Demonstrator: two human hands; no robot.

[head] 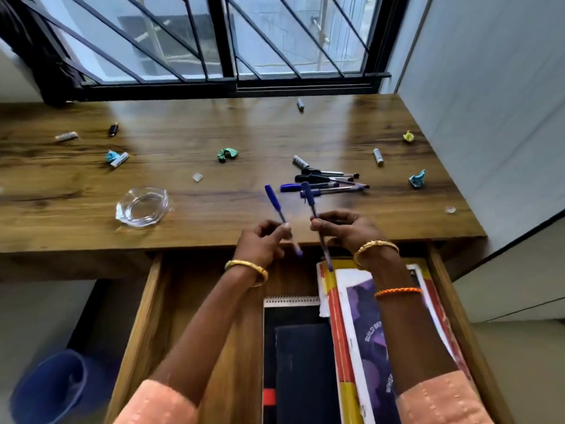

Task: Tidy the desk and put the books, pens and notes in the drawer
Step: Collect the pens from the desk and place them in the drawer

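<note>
two hands, left hand (pixel 263 240) and right hand (pixel 342 229), each pinch a blue pen above the open drawer (pixel 146 316).

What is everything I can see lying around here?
Desk: one, brown wood, under the window.
Drawer: one, wooden, pulled open below the desk edge.
Books: several, black, red, yellow, purple, in the drawer.
Pen pile: several, blue and black, desk centre-right.
Crumpled notes: four, green, blue, yellow, scattered.
Markers: about five, white or grey, scattered.
Glass ashtray: one, clear, desk left.
Bin: one, blue, on the floor at left.
Left hand: holds a blue pen.
Right hand: holds another blue pen.
</note>
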